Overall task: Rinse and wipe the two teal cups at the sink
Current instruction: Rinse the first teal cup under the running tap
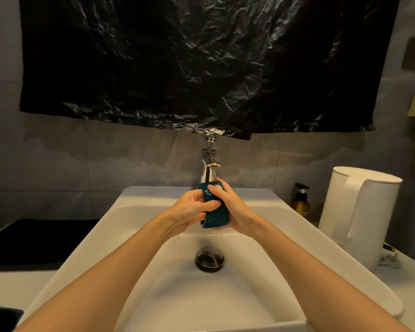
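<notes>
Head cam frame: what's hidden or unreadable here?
Teal cup: head view, mostly covered by left hand and right hand; interior unclear.
Dark teal object: cut by bottom-left edge; second cup unconfirmed.
Pump bottle label: too small.
Faucet top: behind black plastic sheet.

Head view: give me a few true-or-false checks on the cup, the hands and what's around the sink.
1. The left hand and right hand both grip the teal cup just below the faucet. True.
2. The cup sits on the sink floor. False: it is held above the drain.
3. A white kettle stands right of the sink. True.
4. The pump bottle is left of the sink. False: it stands on the right, by the kettle.
</notes>
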The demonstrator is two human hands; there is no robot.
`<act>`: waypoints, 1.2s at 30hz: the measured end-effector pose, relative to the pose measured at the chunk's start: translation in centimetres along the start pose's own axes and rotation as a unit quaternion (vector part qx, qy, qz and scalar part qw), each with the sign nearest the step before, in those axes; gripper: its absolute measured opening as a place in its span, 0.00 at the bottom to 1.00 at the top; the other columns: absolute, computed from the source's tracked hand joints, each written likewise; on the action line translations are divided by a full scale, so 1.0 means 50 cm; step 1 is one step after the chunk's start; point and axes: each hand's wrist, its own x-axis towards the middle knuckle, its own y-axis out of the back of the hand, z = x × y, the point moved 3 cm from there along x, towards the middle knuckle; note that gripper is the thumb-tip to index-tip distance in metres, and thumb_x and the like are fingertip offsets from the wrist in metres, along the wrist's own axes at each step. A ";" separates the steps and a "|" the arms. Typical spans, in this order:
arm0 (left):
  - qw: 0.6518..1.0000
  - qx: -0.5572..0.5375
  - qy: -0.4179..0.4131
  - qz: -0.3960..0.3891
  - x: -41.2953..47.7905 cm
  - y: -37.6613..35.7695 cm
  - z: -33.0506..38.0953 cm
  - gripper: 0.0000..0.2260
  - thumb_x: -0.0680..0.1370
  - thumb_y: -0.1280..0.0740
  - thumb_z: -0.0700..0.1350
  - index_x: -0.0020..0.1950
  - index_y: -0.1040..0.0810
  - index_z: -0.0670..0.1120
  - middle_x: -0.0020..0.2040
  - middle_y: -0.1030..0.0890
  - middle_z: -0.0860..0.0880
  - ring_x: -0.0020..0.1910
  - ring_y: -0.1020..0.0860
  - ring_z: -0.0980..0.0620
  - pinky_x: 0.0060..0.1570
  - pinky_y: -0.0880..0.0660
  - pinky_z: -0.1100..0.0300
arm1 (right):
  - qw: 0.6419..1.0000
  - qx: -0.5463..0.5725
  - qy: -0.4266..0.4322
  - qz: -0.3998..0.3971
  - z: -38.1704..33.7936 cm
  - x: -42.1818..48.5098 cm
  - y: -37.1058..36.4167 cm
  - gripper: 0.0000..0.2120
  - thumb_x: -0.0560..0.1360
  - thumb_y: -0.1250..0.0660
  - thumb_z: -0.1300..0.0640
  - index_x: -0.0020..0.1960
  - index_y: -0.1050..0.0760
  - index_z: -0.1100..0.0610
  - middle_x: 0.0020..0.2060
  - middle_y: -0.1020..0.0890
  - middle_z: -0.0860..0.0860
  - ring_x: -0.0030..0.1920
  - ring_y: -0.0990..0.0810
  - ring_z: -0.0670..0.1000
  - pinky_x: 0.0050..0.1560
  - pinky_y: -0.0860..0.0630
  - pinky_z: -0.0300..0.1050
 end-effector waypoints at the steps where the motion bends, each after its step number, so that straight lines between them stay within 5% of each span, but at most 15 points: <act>1: 1.000 0.005 -0.003 -0.003 0.001 0.000 0.000 0.19 0.76 0.33 0.36 0.66 0.30 0.40 0.60 0.21 0.42 0.61 0.23 0.42 0.63 0.28 0.46 | 1.000 -0.006 0.005 0.008 -0.002 0.001 -0.003 0.18 0.78 0.39 0.43 0.68 0.34 0.43 0.59 0.23 0.54 0.56 0.21 0.55 0.54 0.21 0.58; 6: 1.000 0.018 -0.002 -0.005 0.001 -0.001 0.002 0.19 0.76 0.34 0.37 0.67 0.31 0.39 0.62 0.22 0.41 0.62 0.24 0.42 0.65 0.30 0.44 | 0.995 0.064 -0.071 0.042 -0.004 -0.010 -0.012 0.19 0.78 0.44 0.37 0.55 0.25 0.49 0.50 0.19 0.55 0.50 0.20 0.55 0.50 0.21 0.54; 11: 0.999 0.013 -0.027 -0.038 -0.004 0.002 0.002 0.17 0.77 0.34 0.37 0.66 0.29 0.41 0.60 0.21 0.41 0.60 0.23 0.43 0.62 0.26 0.48 | 0.996 0.073 -0.054 -0.026 -0.006 -0.011 -0.002 0.21 0.76 0.37 0.40 0.68 0.32 0.42 0.59 0.22 0.53 0.57 0.22 0.56 0.55 0.22 0.60; 16: 0.996 0.052 -0.024 -0.068 -0.012 -0.014 -0.002 0.15 0.77 0.33 0.38 0.63 0.27 0.44 0.58 0.20 0.45 0.58 0.22 0.47 0.59 0.24 0.53 | 0.981 0.098 -0.165 0.011 0.006 -0.017 0.008 0.32 0.69 0.39 0.27 0.54 0.21 0.54 0.54 0.19 0.58 0.58 0.22 0.59 0.61 0.25 0.59; 25: 0.987 -0.136 0.026 0.086 0.006 -0.015 0.012 0.12 0.79 0.36 0.49 0.56 0.24 0.42 0.50 0.19 0.44 0.50 0.21 0.48 0.42 0.22 0.58 | 0.996 -0.002 -0.013 0.089 0.003 -0.012 -0.027 0.22 0.77 0.46 0.34 0.57 0.26 0.50 0.53 0.20 0.57 0.52 0.19 0.55 0.53 0.19 0.52; 33: 0.988 -0.133 0.052 0.053 0.005 -0.029 0.003 0.12 0.82 0.42 0.44 0.62 0.29 0.40 0.52 0.21 0.43 0.55 0.24 0.46 0.57 0.26 0.52 | 0.989 0.023 -0.049 0.135 0.007 -0.015 -0.005 0.18 0.76 0.43 0.36 0.53 0.26 0.49 0.51 0.19 0.57 0.50 0.20 0.55 0.50 0.20 0.52; 36: 0.987 -0.136 0.055 0.064 0.008 -0.022 0.003 0.15 0.81 0.41 0.46 0.65 0.29 0.40 0.57 0.22 0.41 0.58 0.24 0.44 0.57 0.25 0.50 | 0.991 -0.018 0.011 0.133 0.002 -0.014 -0.008 0.16 0.78 0.45 0.39 0.56 0.27 0.48 0.53 0.21 0.55 0.49 0.21 0.52 0.48 0.20 0.48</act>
